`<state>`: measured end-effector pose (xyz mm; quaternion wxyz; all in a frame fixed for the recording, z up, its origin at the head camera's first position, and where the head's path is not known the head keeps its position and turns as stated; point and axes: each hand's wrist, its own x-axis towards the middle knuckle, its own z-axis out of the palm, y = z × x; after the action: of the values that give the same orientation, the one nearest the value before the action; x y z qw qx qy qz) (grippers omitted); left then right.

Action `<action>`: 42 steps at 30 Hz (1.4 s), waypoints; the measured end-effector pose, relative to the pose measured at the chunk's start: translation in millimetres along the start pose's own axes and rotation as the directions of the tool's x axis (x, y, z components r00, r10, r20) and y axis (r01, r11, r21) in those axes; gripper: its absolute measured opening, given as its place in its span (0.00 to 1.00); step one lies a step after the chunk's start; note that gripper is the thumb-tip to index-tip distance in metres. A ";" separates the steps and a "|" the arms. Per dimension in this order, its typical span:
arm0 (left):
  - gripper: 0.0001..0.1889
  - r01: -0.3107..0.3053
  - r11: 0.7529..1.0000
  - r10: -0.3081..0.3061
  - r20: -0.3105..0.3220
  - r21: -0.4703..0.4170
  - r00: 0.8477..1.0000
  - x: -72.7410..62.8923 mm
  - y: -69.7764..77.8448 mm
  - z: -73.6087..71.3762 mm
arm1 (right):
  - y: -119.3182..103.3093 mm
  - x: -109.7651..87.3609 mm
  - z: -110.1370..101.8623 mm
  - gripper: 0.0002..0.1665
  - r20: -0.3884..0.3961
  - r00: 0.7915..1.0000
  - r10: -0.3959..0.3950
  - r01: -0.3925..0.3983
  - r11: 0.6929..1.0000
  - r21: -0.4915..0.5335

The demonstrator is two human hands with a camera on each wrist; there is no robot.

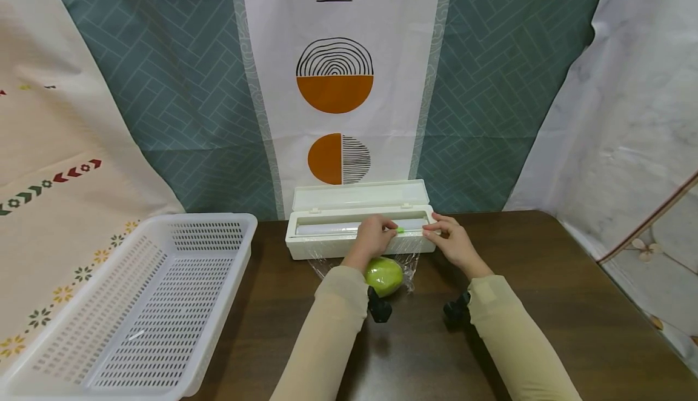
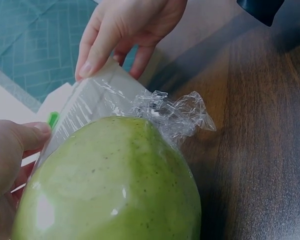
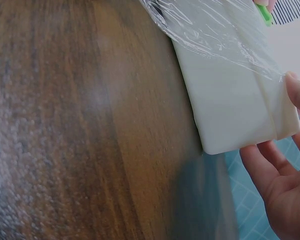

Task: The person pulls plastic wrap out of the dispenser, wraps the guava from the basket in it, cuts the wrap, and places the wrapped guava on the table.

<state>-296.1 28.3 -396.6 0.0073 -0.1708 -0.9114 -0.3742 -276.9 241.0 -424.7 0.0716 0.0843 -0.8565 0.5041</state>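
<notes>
Left hand [image 1: 372, 237] pinched green slider [image 1: 400, 229], thumb and finger nearly closed. Right hand [image 1: 455, 245], partly curled, gripped white box [image 1: 322, 248] at its 3 o'clock end. Green fruit [image 1: 384, 277], film-wrapped, lay at box's 5 o'clock.

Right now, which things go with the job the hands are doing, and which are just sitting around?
Part of the job:
Small green tab, pinched by the left hand
White box, its end gripped by the right hand
Clear film, against the green fruit

Just around:
White basket, off to the left
Patterned cloth, hanging behind
</notes>
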 end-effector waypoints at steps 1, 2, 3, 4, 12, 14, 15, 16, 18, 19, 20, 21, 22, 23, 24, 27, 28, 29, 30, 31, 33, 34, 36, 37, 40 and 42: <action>0.09 0.000 1.000 0.000 0.001 -0.004 1.000 0.1 -0.5 0.4 | 0.7 0.0 0.0 0.20 -0.002 1.000 -0.004 0.004 1.000 -0.004; 0.09 0.002 1.000 -0.002 -0.001 -0.005 1.000 0.3 -0.7 0.8 | 1.3 0.0 0.0 0.20 -0.003 1.000 -0.009 0.009 1.000 -0.009; 0.09 0.030 0.999 -0.030 0.014 -0.012 0.999 -3.6 5.4 -3.4 | 1.9 0.1 0.2 0.20 -0.006 1.000 -0.014 0.014 1.000 -0.014; 0.09 0.032 0.999 -0.032 0.015 -0.016 0.999 -4.1 5.5 -3.6 | 2.6 0.0 0.3 0.20 -0.007 1.000 -0.019 0.019 1.000 -0.014; 0.10 0.018 1.000 -0.018 0.001 0.004 1.000 -7.9 7.7 -6.3 | 4.2 0.1 0.7 0.20 -0.010 0.999 -0.031 0.031 1.000 -0.003; 0.10 0.019 1.000 -0.019 0.000 0.001 1.000 -8.2 7.5 -6.9 | 4.4 0.2 0.7 0.20 -0.010 0.999 -0.033 0.033 0.999 -0.008; 0.10 0.017 1.000 -0.017 -0.001 0.002 1.000 -8.2 7.1 -7.0 | 4.5 0.2 0.7 0.20 -0.009 0.999 -0.036 0.036 0.999 -0.014; 0.10 0.018 1.000 -0.018 -0.002 -0.002 1.000 -8.3 7.1 -7.2 | 4.4 0.3 0.9 0.20 -0.010 0.999 -0.032 0.032 0.999 -0.010; 0.10 0.017 1.000 -0.017 -0.003 -0.004 1.000 -8.6 6.8 -7.6 | 4.2 0.4 1.2 0.20 -0.010 1.000 -0.029 0.029 1.000 -0.005; 0.10 0.017 1.000 -0.017 -0.003 -0.006 1.000 -8.8 6.8 -7.9 | 4.0 0.4 1.2 0.20 -0.008 1.000 -0.027 0.027 1.000 -0.002; 0.10 0.017 1.000 -0.018 -0.003 -0.008 1.000 -9.0 6.8 -8.2 | 3.8 0.4 1.2 0.19 -0.007 1.000 -0.026 0.026 1.000 0.000; 0.10 0.019 1.000 -0.019 -0.003 -0.012 1.000 -9.3 6.8 -8.4 | 3.7 0.5 1.2 0.19 -0.006 1.000 -0.025 0.025 1.000 0.002; 0.10 0.021 1.000 -0.021 -0.002 -0.016 1.000 -9.5 6.9 -8.7 | 3.5 0.4 1.2 0.19 -0.006 1.000 -0.023 0.023 1.000 0.007; 0.10 0.021 1.000 -0.021 -0.001 -0.016 1.000 -9.7 6.6 -8.7 | 3.4 0.4 1.2 0.19 -0.005 1.000 -0.023 0.023 1.000 0.006; 0.10 0.022 1.000 -0.022 -0.001 -0.016 1.000 -9.9 6.4 -8.9 | 3.4 0.4 1.1 0.19 -0.005 1.000 -0.024 0.024 1.000 0.007; 0.10 0.023 1.000 -0.023 -0.002 -0.015 1.000 -9.8 5.5 -9.0 | 3.2 0.4 1.0 0.19 -0.005 1.000 -0.024 0.024 1.000 0.001; 0.10 0.024 1.000 -0.024 -0.002 -0.016 1.000 -9.7 5.2 -9.1 | 3.1 0.3 0.9 0.19 -0.006 1.000 -0.023 0.023 1.000 -0.001; 0.10 0.024 1.000 -0.024 -0.001 -0.017 1.000 -9.6 4.9 -9.1 | 3.0 0.2 0.9 0.19 -0.006 1.000 -0.023 0.023 1.000 0.001; 0.10 0.025 1.000 -0.025 0.000 -0.020 1.000 -9.4 4.7 -9.2 | 2.9 0.2 0.8 0.19 -0.005 1.000 -0.023 0.023 1.000 0.002; 0.10 0.025 0.999 -0.025 0.001 -0.022 1.000 -9.2 4.3 -9.2 | 2.9 0.2 0.7 0.19 -0.005 1.000 -0.024 0.024 1.000 0.002; 0.10 0.026 0.999 -0.026 0.003 -0.024 1.000 -9.4 3.9 -9.6 | 3.3 0.1 0.5 0.19 -0.003 1.000 -0.026 0.026 1.000 0.001; 0.10 0.025 0.999 -0.025 0.003 -0.027 1.000 -9.4 3.7 -9.9 | 3.5 0.1 0.5 0.19 -0.003 1.000 -0.026 0.026 1.000 0.005; 0.10 0.022 0.999 -0.022 0.004 -0.024 1.000 -9.6 3.3 -10.4 | 3.9 0.2 0.4 0.19 -0.002 1.000 -0.028 0.028 1.000 0.002; 0.10 0.020 1.000 -0.020 0.003 -0.023 1.000 -9.8 3.2 -10.7 | 4.1 0.2 0.5 0.19 -0.001 1.000 -0.028 0.028 1.000 -0.002; 0.09 0.014 1.000 -0.014 0.001 -0.020 1.000 -9.8 2.4 -11.1 | 4.1 0.1 0.6 0.19 -0.003 1.000 -0.026 0.026 1.000 -0.010; 0.09 0.014 1.000 -0.014 0.001 -0.021 1.000 -9.9 1.9 -11.1 | 4.0 0.1 0.7 0.19 -0.005 1.000 -0.025 0.025 1.000 -0.014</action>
<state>-287.4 18.9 -388.7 0.0027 -0.1646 -0.9085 -0.3840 -277.9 242.3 -428.4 0.0806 0.0934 -0.8587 0.4974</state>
